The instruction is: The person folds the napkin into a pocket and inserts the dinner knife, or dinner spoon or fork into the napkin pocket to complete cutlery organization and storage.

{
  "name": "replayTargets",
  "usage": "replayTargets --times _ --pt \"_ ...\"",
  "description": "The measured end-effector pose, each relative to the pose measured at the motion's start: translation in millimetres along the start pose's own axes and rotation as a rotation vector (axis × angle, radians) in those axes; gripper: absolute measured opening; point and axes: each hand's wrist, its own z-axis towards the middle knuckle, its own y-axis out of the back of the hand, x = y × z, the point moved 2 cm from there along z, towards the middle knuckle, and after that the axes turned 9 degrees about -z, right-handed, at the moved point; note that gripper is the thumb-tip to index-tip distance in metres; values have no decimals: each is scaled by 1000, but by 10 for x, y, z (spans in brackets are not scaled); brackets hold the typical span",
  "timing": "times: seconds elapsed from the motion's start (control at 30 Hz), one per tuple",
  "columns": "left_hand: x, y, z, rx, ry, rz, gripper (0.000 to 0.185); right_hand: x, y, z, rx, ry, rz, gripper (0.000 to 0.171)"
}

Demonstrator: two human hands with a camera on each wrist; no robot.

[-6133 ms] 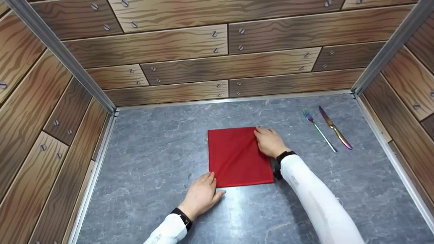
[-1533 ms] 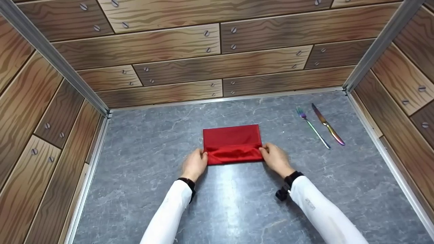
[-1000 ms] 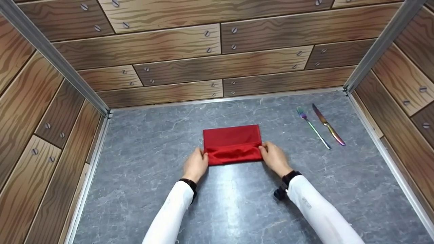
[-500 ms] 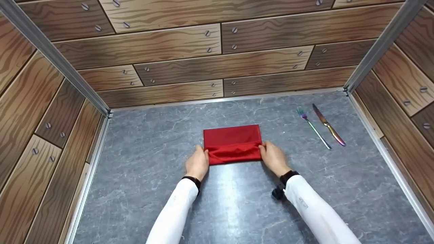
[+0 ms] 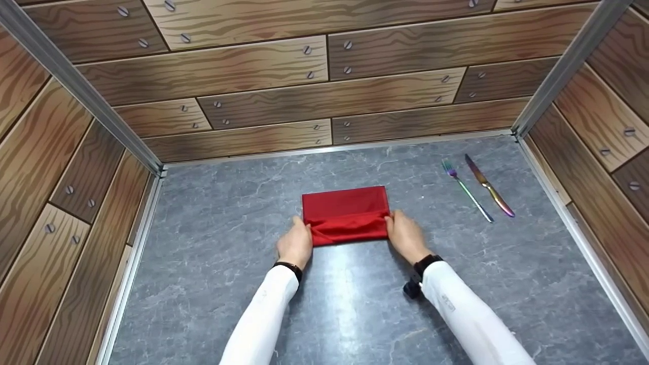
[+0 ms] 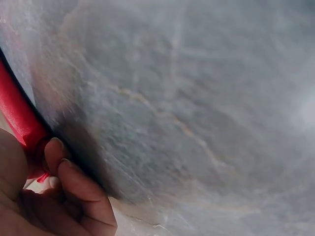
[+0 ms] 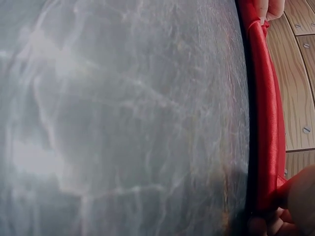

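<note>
A red cloth napkin lies on the grey marbled tabletop, its near part turned over into a shiny, wrinkled flap. At the napkin's near left corner my left hand pinches the folded edge. My right hand grips the opposite end of that edge, thumb on top. Close up in the left wrist view, curled fingertips hold the bunched red fabric. From the right wrist, the folded edge runs as a rounded roll between both hands. The fingers beneath the cloth are partly hidden.
To the right lie a rainbow-coloured fork and a matching table knife, side by side. Wood-patterned panels wall in the back and both sides, with metal strips along the corners and table edges.
Several seconds ago the napkin lay as a flat square under spread hands; its near part is now folded away from me. Over the last second the hands have only shifted slightly.
</note>
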Motion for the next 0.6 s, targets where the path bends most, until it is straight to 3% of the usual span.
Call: replayTargets --times 0.23,0.3,0.37,0.43,0.53,0.6 --pt "-7 65 18 16 -10 -18 27 9 2 -1 5 0 8 26" --pt "-24 97 32 15 -50 -17 29 8 4 0 3 2 12 26" --pt "-53 123 44 14 -148 14 34 9 8 -1 5 4 15 26" --pt "-88 132 40 37 -307 79 42 9 12 1 12 4 17 27" --pt "-111 99 -21 170 -562 216 54 1 19 8 23 4 16 27" --pt "-89 48 -77 285 -666 276 60 -1 25 14 29 1 9 28"
